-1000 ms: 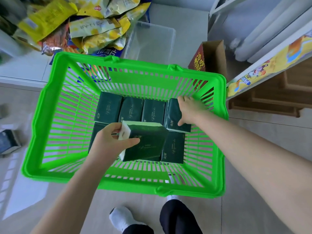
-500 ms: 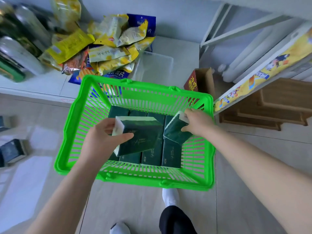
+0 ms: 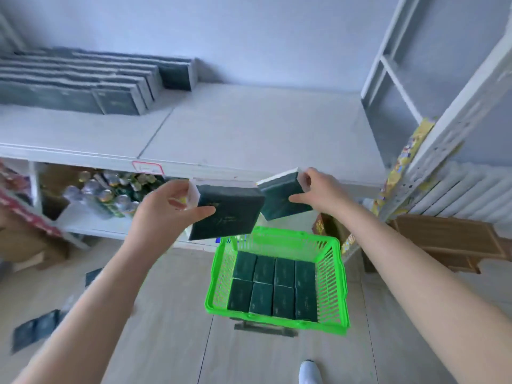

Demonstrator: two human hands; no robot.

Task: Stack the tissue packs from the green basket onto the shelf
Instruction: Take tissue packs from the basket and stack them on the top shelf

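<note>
While the green basket (image 3: 288, 236) sat on the floor, your left hand (image 3: 166, 209) held one tissue pack (image 3: 230, 214) in the air, fingers clamped on its white end. Your right hand (image 3: 318, 192) held a second pack (image 3: 279, 199) just beside it, fingers clamped likewise. Both hung near the front edge of the shelf (image 3: 249, 128). Two rows of packs (image 3: 274, 286) lay in the basket. A stack of packs (image 3: 91, 81) sat at the shelf's back left.

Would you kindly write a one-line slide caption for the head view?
Left hand grips left tissue pack, right hand grips right tissue pack, above green basket, before white shelf.
</note>
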